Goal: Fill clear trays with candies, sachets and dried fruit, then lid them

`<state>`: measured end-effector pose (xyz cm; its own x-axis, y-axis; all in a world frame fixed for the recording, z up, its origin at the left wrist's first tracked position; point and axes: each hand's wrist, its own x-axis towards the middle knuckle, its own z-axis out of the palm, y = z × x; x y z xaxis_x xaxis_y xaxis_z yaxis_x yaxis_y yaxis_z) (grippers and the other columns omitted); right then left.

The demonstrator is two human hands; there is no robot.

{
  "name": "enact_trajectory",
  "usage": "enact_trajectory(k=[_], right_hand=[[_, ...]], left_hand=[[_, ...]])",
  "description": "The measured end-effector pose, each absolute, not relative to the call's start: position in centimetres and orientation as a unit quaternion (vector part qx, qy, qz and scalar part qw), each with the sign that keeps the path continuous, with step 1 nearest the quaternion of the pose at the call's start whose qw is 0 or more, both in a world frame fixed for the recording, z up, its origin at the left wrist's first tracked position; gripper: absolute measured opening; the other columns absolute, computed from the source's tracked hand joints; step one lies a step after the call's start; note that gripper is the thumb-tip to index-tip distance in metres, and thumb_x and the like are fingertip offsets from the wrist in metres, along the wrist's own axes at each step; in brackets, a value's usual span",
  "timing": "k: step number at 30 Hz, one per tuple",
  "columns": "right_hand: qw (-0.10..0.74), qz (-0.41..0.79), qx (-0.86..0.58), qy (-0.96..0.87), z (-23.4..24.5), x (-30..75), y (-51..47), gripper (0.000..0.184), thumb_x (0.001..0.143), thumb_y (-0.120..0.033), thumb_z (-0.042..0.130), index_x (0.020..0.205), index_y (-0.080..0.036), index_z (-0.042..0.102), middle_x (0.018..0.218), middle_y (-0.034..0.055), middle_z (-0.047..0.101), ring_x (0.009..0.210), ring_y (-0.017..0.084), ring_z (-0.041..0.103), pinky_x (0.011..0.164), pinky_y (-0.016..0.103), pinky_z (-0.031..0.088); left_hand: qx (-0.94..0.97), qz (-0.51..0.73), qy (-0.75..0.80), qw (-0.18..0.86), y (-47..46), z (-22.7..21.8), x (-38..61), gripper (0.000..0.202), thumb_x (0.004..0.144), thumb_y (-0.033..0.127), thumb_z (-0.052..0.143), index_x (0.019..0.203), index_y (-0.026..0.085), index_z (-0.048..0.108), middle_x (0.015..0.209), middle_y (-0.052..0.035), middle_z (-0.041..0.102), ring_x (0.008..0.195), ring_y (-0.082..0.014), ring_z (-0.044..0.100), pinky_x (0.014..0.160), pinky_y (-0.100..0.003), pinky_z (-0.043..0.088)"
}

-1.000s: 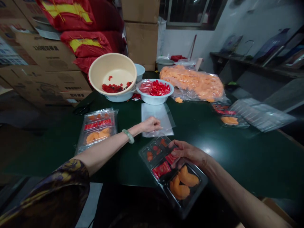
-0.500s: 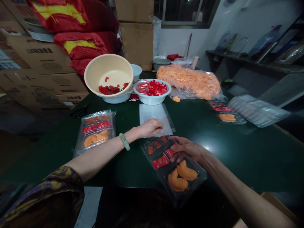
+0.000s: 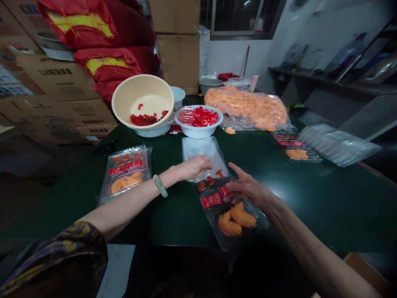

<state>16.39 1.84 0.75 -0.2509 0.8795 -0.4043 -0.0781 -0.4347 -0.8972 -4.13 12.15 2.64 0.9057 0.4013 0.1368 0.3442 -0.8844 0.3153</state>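
Note:
A clear compartment tray (image 3: 231, 209) with orange slices, red packets and small red pieces lies near the table's front edge. My right hand (image 3: 248, 188) grips its right side, fingers curled over the red packets. The tray's far end touches the mouth of a clear plastic bag (image 3: 203, 151) lying flat on the dark green table (image 3: 310, 198). My left hand (image 3: 194, 167), with a green bangle on the wrist, pinches the bag's near edge beside the tray.
A bagged, filled tray (image 3: 125, 174) lies at left. Behind stand a beige bowl (image 3: 143, 101) of red pieces, a white bowl (image 3: 198, 120) of red packets and a big bag of orange slices (image 3: 248, 107). Empty clear trays (image 3: 338, 142) and one filled tray (image 3: 296, 151) sit right. Cardboard boxes line the back.
The tray has slid away from me toward the bag's mouth and turned straighter. My right hand moved forward with it. My left hand stayed on the bag's edge.

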Motion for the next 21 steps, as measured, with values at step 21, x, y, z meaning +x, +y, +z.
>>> enact_trajectory(k=[21], right_hand=[[0.418,0.719,-0.444,-0.332,-1.9,18.0,2.7,0.074,0.072,-0.017,0.068,0.137,-0.026,0.034,0.089,0.0019,0.07,0.064,0.014,0.068,0.05,0.019,0.054]], left_hand=[[0.859,0.163,0.463,0.146,11.5,-1.6,-8.4,0.023,0.081,0.026,0.051,0.1,0.015,0.058,0.084,-0.0021,0.058,0.068,-0.0111,0.054,0.061,-0.021,0.044]])
